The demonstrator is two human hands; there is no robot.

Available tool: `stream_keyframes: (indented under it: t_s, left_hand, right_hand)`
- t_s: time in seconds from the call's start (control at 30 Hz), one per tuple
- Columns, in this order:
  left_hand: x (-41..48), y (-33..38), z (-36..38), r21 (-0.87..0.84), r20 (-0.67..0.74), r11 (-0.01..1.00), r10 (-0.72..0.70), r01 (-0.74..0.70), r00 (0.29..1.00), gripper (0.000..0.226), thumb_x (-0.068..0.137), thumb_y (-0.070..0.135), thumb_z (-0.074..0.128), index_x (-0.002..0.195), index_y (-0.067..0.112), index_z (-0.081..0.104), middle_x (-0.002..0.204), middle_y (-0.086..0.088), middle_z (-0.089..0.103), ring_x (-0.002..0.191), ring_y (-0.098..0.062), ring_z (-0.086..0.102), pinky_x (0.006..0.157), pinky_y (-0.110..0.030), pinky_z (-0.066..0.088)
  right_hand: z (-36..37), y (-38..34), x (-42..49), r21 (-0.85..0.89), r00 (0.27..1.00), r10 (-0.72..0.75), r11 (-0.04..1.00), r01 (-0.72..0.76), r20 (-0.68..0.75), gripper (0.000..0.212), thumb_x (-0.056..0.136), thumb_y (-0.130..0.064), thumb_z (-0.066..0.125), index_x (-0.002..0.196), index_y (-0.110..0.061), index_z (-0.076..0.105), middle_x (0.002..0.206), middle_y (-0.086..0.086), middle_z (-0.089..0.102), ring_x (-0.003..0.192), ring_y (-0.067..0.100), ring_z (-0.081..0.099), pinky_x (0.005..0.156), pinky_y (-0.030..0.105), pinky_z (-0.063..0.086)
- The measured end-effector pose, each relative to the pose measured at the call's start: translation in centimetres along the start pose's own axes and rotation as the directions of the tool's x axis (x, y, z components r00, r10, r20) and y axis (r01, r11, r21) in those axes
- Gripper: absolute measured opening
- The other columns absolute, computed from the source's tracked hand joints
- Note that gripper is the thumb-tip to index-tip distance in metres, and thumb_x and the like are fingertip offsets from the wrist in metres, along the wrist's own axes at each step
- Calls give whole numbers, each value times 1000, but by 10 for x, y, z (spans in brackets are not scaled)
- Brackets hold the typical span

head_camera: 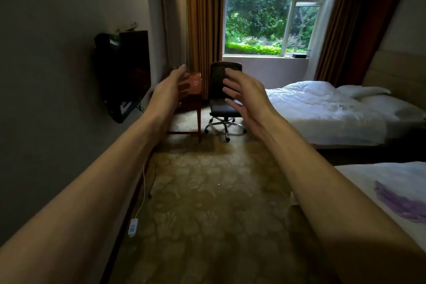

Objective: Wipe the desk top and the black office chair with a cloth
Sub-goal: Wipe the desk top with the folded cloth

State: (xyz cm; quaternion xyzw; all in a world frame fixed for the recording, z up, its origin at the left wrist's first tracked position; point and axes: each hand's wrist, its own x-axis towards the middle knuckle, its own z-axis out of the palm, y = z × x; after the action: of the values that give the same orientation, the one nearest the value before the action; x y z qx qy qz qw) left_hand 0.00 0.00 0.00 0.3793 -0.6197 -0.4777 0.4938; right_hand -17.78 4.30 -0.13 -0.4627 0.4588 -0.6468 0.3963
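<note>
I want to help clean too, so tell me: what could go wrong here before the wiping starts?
1. The left hand and right hand are empty; the purple cloth lies on the near bed and might get left behind.
2. A white cable trails along the floor by the wall; feet could catch it.
3. The black chair stands on wheels and may roll when pushed.

A hotel-style twin bedroom: a white-quilted bed [322, 110] and a second white bed [380, 182], a black flat television [129, 69] fixed to the grey wall, long brown curtains [202, 18] framing a window [260, 7], patterned beige carpet [207, 203], and a reddish wooden table [196, 80] beside a black wheeled office chair [216, 110].
</note>
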Motion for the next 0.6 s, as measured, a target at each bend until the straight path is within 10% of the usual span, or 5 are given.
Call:
stream_keyframes:
  t_s: [0.23,0.6]
  left_hand:
    - [106,-18,37,95,-15,995,16,-14,1000,51,107,51,38,145,22,56,139,4,61,117,-7,56,104,-34,36]
    - [209,-142,26,53,-144,986,-151,160,978,50,104,53,43,140,22,61,125,8,65,113,-1,59,88,-22,42]
  right_hand:
    - [-24,25,115,-5,999,-7,1000,7,39,4,98,-34,68,101,-31,69,102,-15,72,116,10,64,114,41,44]
    - [-19,142,231,-126,974,201,974,-188,106,17,97,-39,68,111,-29,68,128,-5,67,122,13,61,111,40,46]
